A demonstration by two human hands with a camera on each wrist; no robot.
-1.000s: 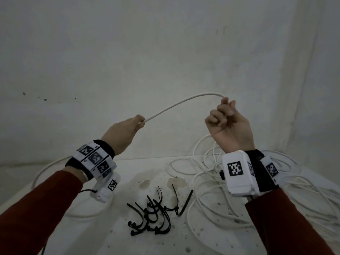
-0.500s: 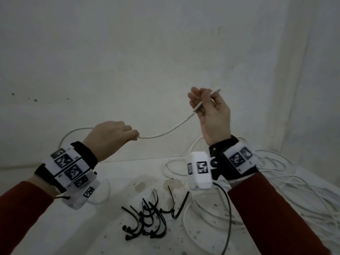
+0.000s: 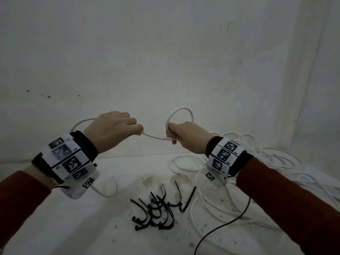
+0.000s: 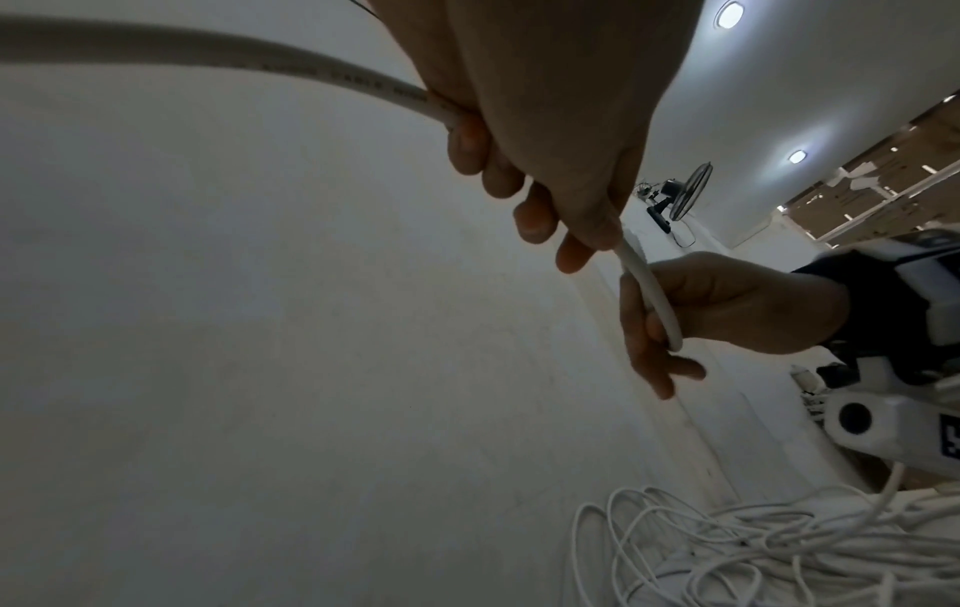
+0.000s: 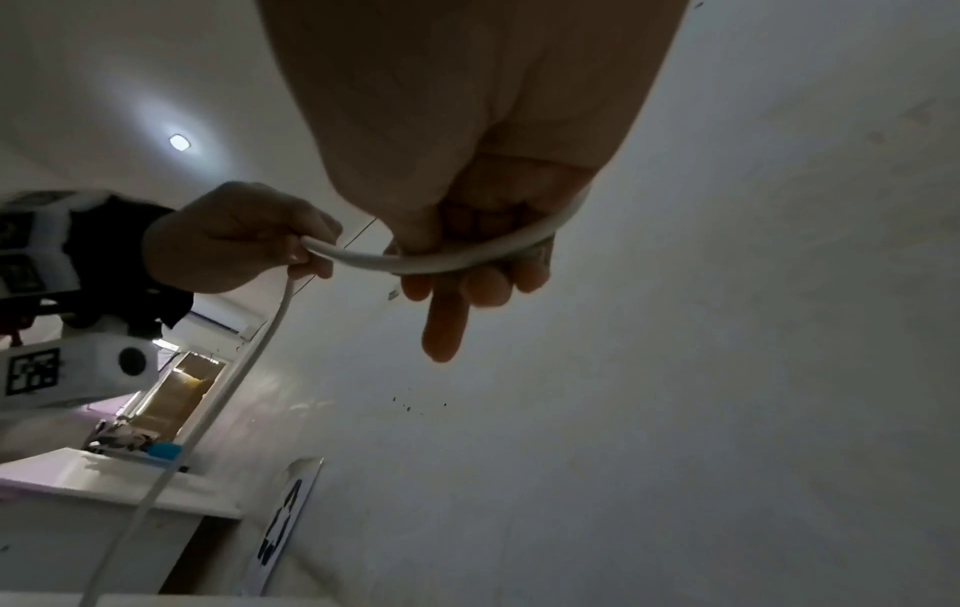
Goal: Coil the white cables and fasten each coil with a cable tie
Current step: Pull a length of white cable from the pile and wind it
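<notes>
Both hands are raised above the table with one white cable [image 3: 155, 136] slung between them. My left hand [image 3: 117, 128] grips the cable [image 4: 332, 76] in its curled fingers, and the cable trails back over the wrist towards the table. My right hand [image 3: 184, 134] holds the cable's end part, bent into one small loop [image 3: 181, 112] that stands above the fist. In the right wrist view the cable [image 5: 442, 254] crosses my curled fingers [image 5: 485, 283]. A bunch of black cable ties [image 3: 156, 212] lies on the table below.
A loose tangle of white cable [image 3: 261, 159] covers the right side of the white table [image 3: 73, 227] and shows again in the left wrist view [image 4: 769, 546]. A thin black wire [image 3: 226, 227] hangs from my right wrist. A white wall stands close behind.
My right hand has turned over and come down, bending the cable end into a small loop. The left hand has risen and moved right, so both hands are much closer together.
</notes>
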